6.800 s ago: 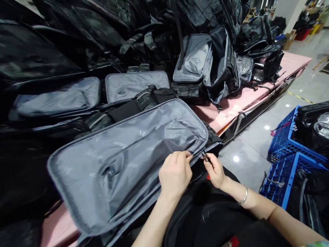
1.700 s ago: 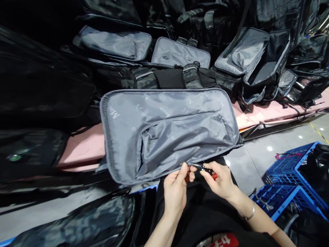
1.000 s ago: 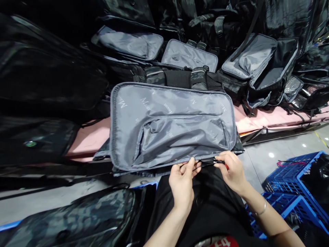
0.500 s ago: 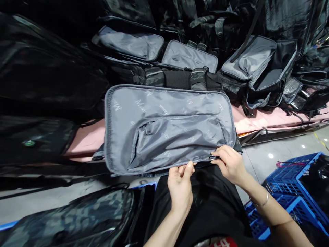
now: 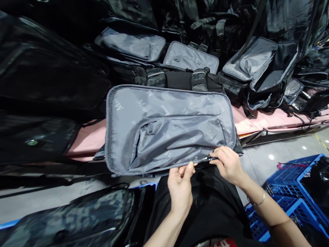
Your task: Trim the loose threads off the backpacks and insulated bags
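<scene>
The opened panel of a backpack (image 5: pixel 159 99), lined in grey printed fabric, lies in front of me with loose folds in its middle. My left hand (image 5: pixel 181 187) is closed on the near edge of the panel, thumb on top and fingers curled beneath. To its right, my right hand (image 5: pixel 228 166) is closed around small dark thread snips (image 5: pixel 210 157). Their thin metal tip points left along the panel's edge. Most of the snips is hidden by my fingers.
Behind are more opened grey-lined bags (image 5: pixel 191 56) on a pink-covered table (image 5: pixel 88 137). Blue plastic crates (image 5: pixel 290 171) stand on the floor at the right. A camouflage bag (image 5: pixel 102 209) lies at the lower left, and dark bags (image 5: pixel 51 75) are piled above it.
My right hand has shifted slightly left, and the metal tip of the snips now shows at the edge. My left hand keeps its hold. The view has moved a little.
</scene>
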`<state>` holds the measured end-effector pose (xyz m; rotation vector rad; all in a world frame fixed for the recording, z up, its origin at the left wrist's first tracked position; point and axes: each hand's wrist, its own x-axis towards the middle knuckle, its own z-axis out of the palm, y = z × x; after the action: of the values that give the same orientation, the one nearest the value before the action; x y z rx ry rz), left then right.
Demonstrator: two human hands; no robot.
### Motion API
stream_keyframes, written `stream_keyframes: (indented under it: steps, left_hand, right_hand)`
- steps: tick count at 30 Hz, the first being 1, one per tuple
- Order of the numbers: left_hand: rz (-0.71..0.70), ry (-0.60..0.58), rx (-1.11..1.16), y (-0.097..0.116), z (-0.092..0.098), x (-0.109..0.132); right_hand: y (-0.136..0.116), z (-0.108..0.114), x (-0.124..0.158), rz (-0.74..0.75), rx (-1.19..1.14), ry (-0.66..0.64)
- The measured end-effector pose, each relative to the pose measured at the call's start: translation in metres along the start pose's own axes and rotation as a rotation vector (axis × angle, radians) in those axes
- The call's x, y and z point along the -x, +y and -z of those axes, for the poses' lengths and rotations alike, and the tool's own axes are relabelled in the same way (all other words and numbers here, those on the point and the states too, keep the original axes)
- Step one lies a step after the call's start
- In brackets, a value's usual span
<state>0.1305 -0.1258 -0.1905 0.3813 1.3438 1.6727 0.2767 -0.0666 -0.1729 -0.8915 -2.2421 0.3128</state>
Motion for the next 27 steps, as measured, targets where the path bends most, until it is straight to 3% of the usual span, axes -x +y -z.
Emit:
stream_keyframes:
  steps: [19, 23, 27]
  left_hand:
    - [0.011, -0.006, -0.046, -0.005, 0.002, -0.001]
    - [0.047, -0.102, -0.095, 0.004, 0.012, -0.001]
    - [0.035, -0.150, -0.214, 0.013, 0.040, -0.006]
  right_hand:
    - [0.004, -0.004, 0.006, -0.029, -0.222, 0.010]
    - [0.004, -0.004, 0.022, -0.161, -0.333, 0.145]
    - [0.014, -0.004, 0.049, -0.456, -0.399, 0.289]
